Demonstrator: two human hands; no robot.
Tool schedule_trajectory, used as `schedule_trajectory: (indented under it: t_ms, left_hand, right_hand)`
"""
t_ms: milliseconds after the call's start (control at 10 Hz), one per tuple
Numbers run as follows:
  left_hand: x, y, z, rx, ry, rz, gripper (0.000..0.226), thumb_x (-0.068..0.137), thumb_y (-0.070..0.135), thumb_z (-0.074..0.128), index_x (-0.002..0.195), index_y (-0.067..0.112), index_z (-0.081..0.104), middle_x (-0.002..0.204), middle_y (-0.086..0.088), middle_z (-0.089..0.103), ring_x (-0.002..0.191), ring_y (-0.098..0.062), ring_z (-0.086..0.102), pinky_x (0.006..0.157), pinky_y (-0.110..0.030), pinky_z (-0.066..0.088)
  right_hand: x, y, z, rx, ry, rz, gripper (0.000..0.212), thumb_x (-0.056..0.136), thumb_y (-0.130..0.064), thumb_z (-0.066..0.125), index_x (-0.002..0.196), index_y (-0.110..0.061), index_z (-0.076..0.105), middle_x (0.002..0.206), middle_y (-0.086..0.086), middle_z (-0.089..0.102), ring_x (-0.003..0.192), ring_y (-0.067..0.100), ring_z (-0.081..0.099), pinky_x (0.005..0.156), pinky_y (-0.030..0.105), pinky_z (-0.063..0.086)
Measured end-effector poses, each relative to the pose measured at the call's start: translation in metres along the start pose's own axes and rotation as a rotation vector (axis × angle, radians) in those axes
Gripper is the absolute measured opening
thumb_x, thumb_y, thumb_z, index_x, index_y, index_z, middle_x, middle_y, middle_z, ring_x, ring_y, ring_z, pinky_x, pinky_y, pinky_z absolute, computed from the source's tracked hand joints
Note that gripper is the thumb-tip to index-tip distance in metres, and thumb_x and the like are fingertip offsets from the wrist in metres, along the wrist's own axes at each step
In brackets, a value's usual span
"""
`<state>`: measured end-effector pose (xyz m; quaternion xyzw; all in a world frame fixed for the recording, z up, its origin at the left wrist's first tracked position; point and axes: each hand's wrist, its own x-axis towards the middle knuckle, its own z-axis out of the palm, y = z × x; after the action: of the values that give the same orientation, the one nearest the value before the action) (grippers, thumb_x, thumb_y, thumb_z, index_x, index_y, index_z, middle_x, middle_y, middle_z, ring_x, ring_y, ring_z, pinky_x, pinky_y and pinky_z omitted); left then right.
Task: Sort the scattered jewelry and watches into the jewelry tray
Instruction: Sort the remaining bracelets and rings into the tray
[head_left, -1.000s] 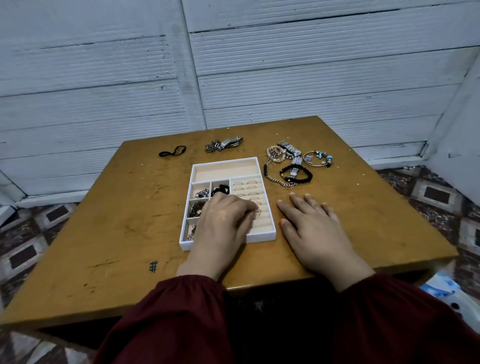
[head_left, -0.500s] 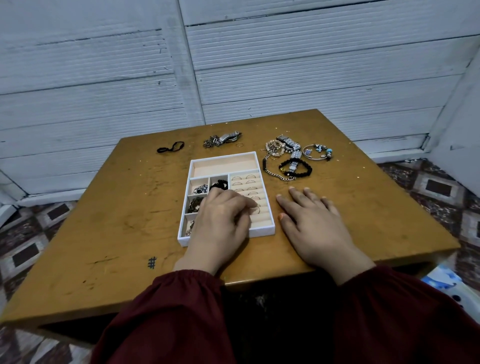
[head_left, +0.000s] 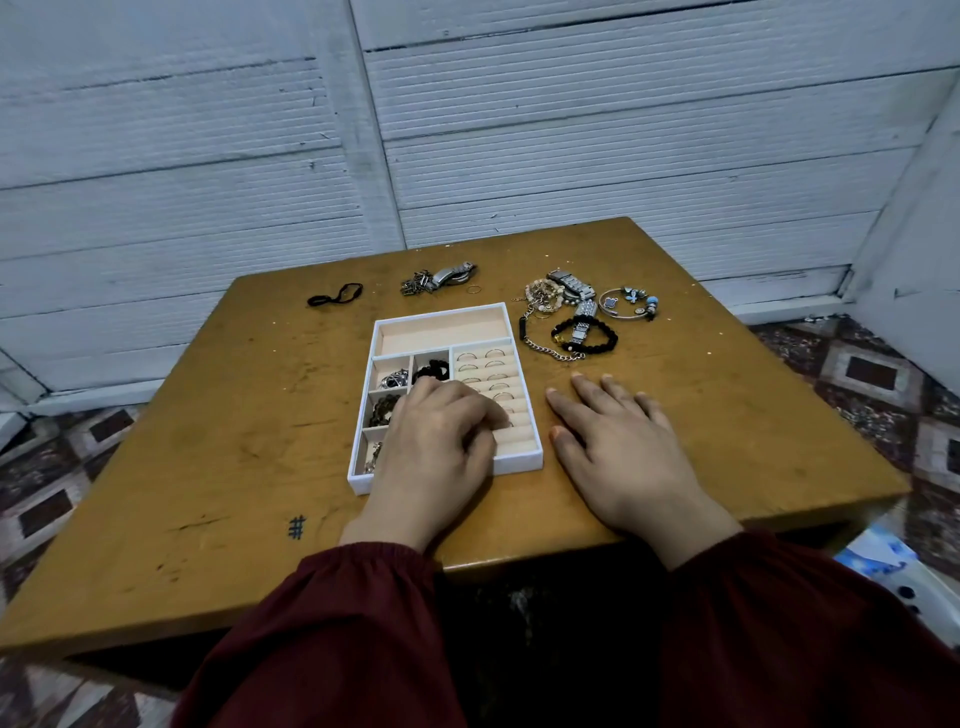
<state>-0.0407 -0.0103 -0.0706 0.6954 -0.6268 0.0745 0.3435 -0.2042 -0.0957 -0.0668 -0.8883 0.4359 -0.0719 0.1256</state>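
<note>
A: While your left hand (head_left: 436, 431) covers the tray's (head_left: 441, 314) near half, what's under it?
B: Can't tell; your fingers curl over the ring rows. Your right hand (head_left: 618, 447) lies flat at 3 o'clock, fingers straight. Neither has moved. One tray, one loose ring (head_left: 473, 290) at 12, three watches (head_left: 447, 274) outside.

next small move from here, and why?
Probably: right hand reaches forward for the chain. That hand lies flat and empty on the table, the chain is the loose piece nearest it, and the tray has its long top compartment bare. Left hand is curled over the ring rows.
</note>
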Motion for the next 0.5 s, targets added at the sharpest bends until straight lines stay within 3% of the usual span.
schedule_trajectory:
  t_ms: [500]
  left_hand:
    - [0.0000, 0.0012, 0.0004, -0.014, 0.046, -0.019, 0.025, 0.079, 0.014, 0.057, 0.102, 0.020, 0.065, 0.089, 0.011, 0.066, 0.087, -0.014, 0.048, 0.079, -0.037, 0.045]
  right_hand:
    - [-0.0006, 0.0000, -0.0011, 0.004, -0.008, 0.005, 0.050, 0.100, -0.046, 0.025, 0.149, -0.039, 0.020, 0.160, -0.009, 0.011, 0.148, 0.015, 0.003, 0.119, 0.040, 0.003]
